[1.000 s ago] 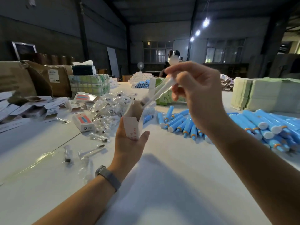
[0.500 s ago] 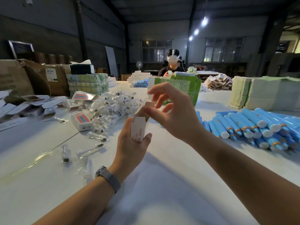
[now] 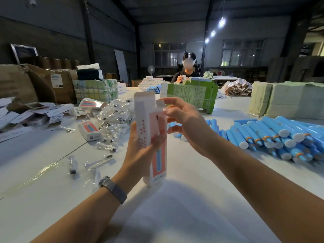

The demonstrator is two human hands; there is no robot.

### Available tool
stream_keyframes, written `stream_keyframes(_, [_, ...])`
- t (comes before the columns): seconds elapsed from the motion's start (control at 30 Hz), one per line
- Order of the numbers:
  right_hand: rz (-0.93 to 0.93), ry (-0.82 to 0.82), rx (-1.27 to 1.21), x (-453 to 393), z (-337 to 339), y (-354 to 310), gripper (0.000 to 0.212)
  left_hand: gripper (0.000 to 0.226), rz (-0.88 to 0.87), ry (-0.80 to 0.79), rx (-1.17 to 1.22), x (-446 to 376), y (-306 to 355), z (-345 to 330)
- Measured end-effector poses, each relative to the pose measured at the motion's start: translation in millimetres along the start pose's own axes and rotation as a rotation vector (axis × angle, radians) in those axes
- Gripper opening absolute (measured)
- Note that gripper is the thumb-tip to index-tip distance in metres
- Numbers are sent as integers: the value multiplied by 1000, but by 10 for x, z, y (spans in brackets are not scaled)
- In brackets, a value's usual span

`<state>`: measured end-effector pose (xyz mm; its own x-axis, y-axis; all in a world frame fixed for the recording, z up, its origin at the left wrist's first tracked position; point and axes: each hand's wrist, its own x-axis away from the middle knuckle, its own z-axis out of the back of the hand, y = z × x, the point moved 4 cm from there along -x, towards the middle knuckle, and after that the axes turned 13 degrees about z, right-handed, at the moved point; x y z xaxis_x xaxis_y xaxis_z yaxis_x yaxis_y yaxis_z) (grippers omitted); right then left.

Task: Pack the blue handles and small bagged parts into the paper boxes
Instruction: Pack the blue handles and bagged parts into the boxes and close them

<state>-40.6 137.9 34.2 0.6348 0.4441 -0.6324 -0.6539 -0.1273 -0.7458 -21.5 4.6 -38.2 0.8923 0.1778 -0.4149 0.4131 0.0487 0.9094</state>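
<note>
Our left hand (image 3: 140, 151) grips the upright paper box (image 3: 152, 130) — our right hand (image 3: 184, 121), fingers loosely spread, touches its top flap (image 3: 160, 103).

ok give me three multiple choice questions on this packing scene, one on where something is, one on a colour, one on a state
1. Where does the big heap of blue handles lie on the white table?
A. at the right side
B. near the left edge
C. inside the brown carton

2. What colour is the printed panel on the paper box being held?
A. green
B. salmon pink
C. black

3. How is the top of that box?
A. taped shut
C. crushed flat
B. open, flaps standing up

Answers:
1. A, the handles are piled to the right of the right hand.
2. B, the front panel is salmon pink with a blue handle pictured on it.
3. B, the left hand grips the upright box and its top flaps stick up unfolded.
</note>
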Motion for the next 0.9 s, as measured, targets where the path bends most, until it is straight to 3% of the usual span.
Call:
stream_keyframes(0.17, [-2, -20, -95, 85, 82, 197, 43, 59, 48, -117, 27, 29, -23, -58])
stream_keyframes(0.23, [19, 20, -114, 102, 110, 214, 47, 53, 13, -126, 52, 32, -8, -60])
stream_keyframes(0.33, [91, 35, -42, 107, 110, 188, 49, 31, -100, -39, -14, 18, 66, -27])
stream_keyframes(0.47, [242, 79, 114, 115, 71, 160, 42, 42, -209, 50, -114, 29, 121, 9])
stream_keyframes(0.57, [261, 124, 150, 114, 82, 185, 44, 36, -299, 46, -217, 58, 130, -16])
stream_keyframes(0.9, [290, 74, 176, 108, 113, 130, 34, 36, -230, -57, -163, 38, 165, 6])
